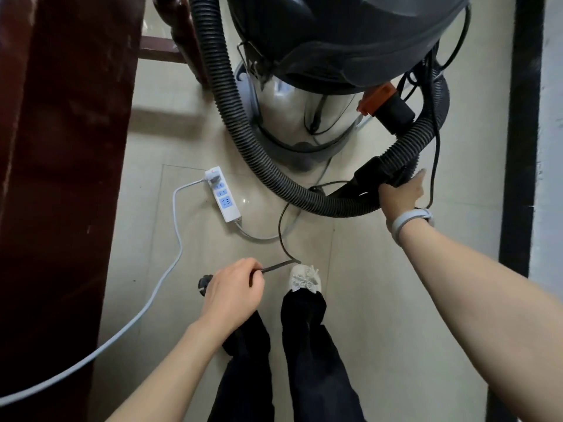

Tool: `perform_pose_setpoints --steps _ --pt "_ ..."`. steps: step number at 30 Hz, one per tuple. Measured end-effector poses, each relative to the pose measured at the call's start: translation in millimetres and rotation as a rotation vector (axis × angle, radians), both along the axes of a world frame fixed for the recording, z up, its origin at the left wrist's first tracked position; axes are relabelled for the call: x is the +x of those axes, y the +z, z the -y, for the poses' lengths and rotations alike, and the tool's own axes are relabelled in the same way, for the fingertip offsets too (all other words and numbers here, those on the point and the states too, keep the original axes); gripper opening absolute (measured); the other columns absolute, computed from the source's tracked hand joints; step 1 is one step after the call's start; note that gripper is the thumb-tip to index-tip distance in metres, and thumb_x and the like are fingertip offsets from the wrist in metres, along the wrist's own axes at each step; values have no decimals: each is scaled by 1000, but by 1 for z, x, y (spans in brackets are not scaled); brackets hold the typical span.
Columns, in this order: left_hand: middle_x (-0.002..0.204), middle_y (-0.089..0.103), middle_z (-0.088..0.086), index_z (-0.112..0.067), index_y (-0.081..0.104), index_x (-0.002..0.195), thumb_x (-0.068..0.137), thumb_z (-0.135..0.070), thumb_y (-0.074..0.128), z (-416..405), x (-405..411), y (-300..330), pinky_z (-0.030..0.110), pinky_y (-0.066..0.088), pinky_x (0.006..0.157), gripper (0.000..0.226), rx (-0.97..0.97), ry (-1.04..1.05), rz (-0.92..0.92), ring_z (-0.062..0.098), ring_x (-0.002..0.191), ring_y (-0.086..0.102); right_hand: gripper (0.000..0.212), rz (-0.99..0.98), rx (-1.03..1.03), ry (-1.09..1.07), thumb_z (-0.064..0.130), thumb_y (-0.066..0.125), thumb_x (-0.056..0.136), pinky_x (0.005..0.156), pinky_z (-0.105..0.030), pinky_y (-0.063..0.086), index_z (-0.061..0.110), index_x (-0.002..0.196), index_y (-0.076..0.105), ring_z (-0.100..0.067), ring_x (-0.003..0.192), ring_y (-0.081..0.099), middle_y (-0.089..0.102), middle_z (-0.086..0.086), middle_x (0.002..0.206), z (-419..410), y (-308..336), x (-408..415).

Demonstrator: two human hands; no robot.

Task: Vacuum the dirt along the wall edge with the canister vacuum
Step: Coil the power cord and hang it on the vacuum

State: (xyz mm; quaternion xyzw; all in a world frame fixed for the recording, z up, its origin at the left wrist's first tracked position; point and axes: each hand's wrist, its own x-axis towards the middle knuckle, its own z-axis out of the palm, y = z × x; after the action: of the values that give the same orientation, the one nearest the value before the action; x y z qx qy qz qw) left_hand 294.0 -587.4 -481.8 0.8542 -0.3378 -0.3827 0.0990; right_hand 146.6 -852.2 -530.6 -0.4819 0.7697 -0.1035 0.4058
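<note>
Where the canister vacuum point(307, 95) stands on the beige tiled floor point(380, 300), its dark domed lid and steel drum fill the upper centre of the view. Corrugated black hose point(231, 117): runs down the vacuum's left side, curves beneath the drum and rises to an orange inlet fitting point(377, 99) at the vacuum's right. Right hand point(400, 194), grey wristband: fingers wrapped round the hose's rigid black end, below and right of the drum. Left hand point(233, 289): fingers curled, gripping the black power cord point(281, 226) and its plug point(203, 283), well below the vacuum. White power strip point(222, 193): on the floor just left of the drum's base, white lead trailing away. Dark wooden furniture point(61, 147): far left of the vacuum. Black vertical strip point(522, 132): right of the vacuum.
</note>
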Motion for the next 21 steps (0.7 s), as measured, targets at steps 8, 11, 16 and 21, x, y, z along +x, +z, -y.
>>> perform_pose_setpoints --steps 8,11,16,21 --pt "91 67 1 -16 70 102 91 -22 57 80 -34 15 36 44 79 18 -269 -134 -35 24 87 62 63 139 -33 148 3 47 88 104 -23 31 9 146 23 -24 135 33 34 -6 145 7 3 -38" --pt "81 64 -1 -14 72 94 89 -18 60 108 -39 28 34 42 73 14 -358 -217 -66 22 78 60 77 43 -126 200 12 50 89 115 -33 11 11 151 4 -24 145 7 7 -10 158 38 18 -41" --pt "80 61 -4 -9 69 84 86 -10 61 151 -33 42 28 33 71 9 -442 -187 -12 20 77 57 77 8 -12 370 20 57 88 109 -34 26 13 150 12 -25 139 27 27 -9 152 116 36 -35" --pt "79 56 -8 -10 69 84 87 -10 58 184 -31 54 32 42 76 11 -459 -50 -39 19 80 57 17 -140 95 648 15 46 92 75 -29 36 9 107 50 -26 90 52 54 -11 95 103 40 -48"
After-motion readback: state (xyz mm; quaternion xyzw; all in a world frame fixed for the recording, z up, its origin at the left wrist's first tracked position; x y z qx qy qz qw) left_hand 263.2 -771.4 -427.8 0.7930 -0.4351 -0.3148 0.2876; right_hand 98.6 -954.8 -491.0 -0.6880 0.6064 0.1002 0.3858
